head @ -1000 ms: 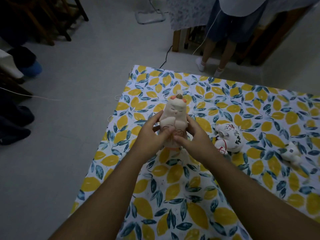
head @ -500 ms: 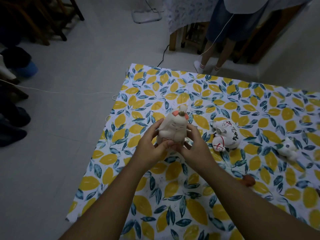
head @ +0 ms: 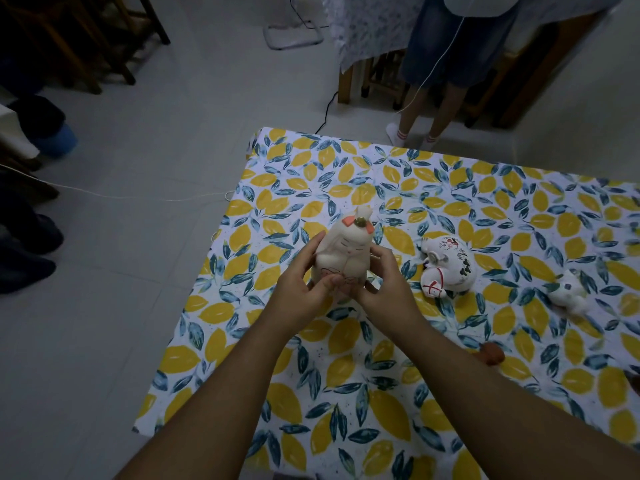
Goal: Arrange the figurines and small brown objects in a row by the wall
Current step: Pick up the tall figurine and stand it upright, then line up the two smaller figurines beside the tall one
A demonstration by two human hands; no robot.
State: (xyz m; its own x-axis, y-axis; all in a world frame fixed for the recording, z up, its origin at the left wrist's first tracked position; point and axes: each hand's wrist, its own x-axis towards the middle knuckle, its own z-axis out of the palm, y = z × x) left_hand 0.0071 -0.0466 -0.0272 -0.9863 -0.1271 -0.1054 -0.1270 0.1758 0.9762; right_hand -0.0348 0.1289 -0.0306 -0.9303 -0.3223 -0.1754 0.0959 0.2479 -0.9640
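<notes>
A tall cream figurine (head: 346,249) with red ear patches stands nearly upright, tilted slightly right, over the lemon-print cloth (head: 346,393). My left hand (head: 299,291) grips its left side and my right hand (head: 384,289) its right side, thumbs meeting at its base. To the right lies a white painted cat figurine (head: 446,268) on its side. Farther right a small white figurine (head: 569,294) lies blurred. A small brown object (head: 490,353) rests by my right forearm, and another brown one (head: 635,379) shows at the right edge.
The cloth's left edge (head: 194,306) ends at grey tiled floor. A person's legs (head: 424,116) stand beyond the far edge by a wooden table. A thin cord (head: 138,197) and a black cable (head: 325,117) cross the floor. Dark chairs and shoes sit at left.
Both hands have lowered the cream figurine toward me and the cloth, still gripping it. The view has tilted down, so the brown objects at right have come into sight.
</notes>
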